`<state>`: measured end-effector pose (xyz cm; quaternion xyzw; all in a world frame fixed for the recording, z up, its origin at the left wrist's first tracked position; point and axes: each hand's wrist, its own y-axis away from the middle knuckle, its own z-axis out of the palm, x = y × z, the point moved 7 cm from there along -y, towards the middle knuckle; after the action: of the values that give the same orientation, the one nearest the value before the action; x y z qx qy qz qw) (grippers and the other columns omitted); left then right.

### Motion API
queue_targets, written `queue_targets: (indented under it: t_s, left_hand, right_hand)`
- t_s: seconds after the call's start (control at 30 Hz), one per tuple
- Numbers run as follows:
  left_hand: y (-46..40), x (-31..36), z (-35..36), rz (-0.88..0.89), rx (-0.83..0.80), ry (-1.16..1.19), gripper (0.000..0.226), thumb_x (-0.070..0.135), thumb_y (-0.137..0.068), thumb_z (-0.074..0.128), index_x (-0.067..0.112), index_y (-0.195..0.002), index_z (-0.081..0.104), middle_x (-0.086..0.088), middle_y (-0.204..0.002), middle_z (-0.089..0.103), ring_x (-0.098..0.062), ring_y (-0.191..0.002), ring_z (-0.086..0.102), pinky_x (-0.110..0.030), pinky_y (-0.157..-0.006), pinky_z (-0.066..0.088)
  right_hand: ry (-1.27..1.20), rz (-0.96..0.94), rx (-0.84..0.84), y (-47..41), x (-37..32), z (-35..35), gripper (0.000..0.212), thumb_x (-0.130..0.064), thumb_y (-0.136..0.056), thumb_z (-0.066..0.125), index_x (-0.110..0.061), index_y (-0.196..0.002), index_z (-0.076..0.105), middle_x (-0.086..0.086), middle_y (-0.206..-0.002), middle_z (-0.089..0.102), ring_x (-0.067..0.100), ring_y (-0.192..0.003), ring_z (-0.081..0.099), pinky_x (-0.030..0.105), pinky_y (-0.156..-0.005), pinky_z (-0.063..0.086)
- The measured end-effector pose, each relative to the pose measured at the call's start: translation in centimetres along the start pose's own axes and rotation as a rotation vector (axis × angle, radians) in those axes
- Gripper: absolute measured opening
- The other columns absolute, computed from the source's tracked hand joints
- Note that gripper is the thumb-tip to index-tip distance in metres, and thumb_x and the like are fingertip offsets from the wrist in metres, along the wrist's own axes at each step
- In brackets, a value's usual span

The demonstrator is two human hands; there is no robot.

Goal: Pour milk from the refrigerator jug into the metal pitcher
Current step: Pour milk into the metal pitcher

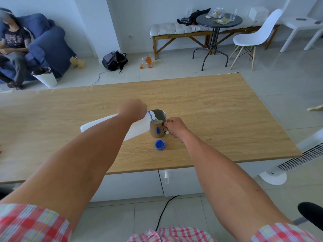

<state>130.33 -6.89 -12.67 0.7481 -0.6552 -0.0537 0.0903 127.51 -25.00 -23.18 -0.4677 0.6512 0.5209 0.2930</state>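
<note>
— So, left hand (pixel 132 109)?
— Wrapped round the upper part of the white translucent plastic jug (pixel 138 127), fingers hidden on the far side. Tipped steeply, blue-ringed mouth resting over the rim of the small round steel pitcher (pixel 157 127).
— And milk?
— White, visible running from the mouth into the pitcher, pooled inside near the near wall.
— Right hand (pixel 173 126)?
— Curled on the pitcher's handle, fingers closed round it, thumb on top. Standing upright on the long pale wooden table (pixel 218 109), roughly mid-width, toward the near edge.
— That blue patch on the steel?
— Looks like a reflection of the round blue plastic cap (pixel 160 144). Lying open side up on the table, just in front of the pitcher, not touching it.
— Elsewhere?
— Beyond the table: 1 seated person (pixel 14 48) in a blue armchair (pixel 49 42) at far left, white waste bin (pixel 45 76) beside it, dark backpack (pixel 114 60) against the wall, 1 round black metal table (pixel 218 20), 1 white moulded chair (pixel 255 38). White tower fan (pixel 304 154) lying at the right edge. Red-checked sleeves (pixel 31 224) at the bottom of the view.
</note>
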Motion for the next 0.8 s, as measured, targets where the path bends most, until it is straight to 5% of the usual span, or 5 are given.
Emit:
queue_targets:
  t_s: [0.8]
  left_hand:
    - [0.05, 0.11, -0.09, 0.018, -0.001, -0.010, 0.027, 0.025, -0.098, 0.038, 0.012, -0.103, 0.061, -0.006, -0.082, 0.053, -0.029, -0.085, 0.057, -0.037, -0.073, 0.040]
  right_hand:
    - [-0.005, 0.001, -0.009, 0.43, -0.31, -0.03, 0.017, -0.005, -0.099, 0.049, -0.009, -0.091, 0.064, 0.005, -0.073, 0.055, 0.012, -0.053, 0.041, 0.011, -0.030, 0.026]
